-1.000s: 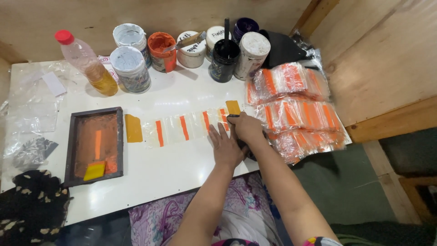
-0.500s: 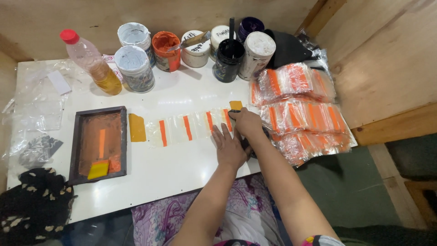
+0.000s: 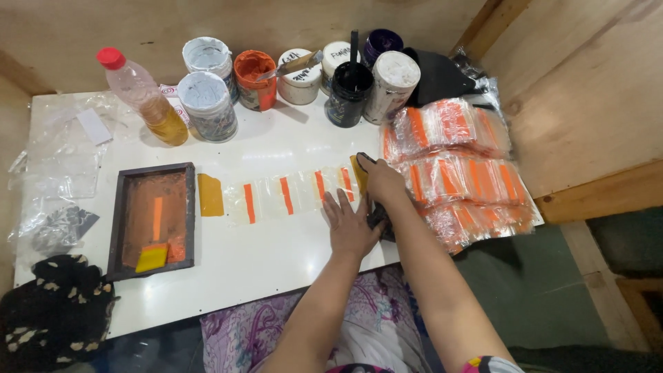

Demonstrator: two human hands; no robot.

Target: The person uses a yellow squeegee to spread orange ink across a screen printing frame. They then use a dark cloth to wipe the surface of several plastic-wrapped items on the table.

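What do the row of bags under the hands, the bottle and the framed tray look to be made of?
Bags: thin clear plastic film, glossy, table showing through, orange stripes printed on.
Bottle: clear plastic, amber liquid visible inside, red cap.
Tray: dark frame, possibly wood; orange-stained, matte inside.

A: What are the surfaces like?
B: The table (image 3: 276, 262) is smooth, glossy white. Thin clear plastic bags (image 3: 290, 197) with matt orange stripes lie on it.
A: And around it?
B: Bare matt wood walls (image 3: 587, 90); a clear plastic bottle (image 3: 141, 97).
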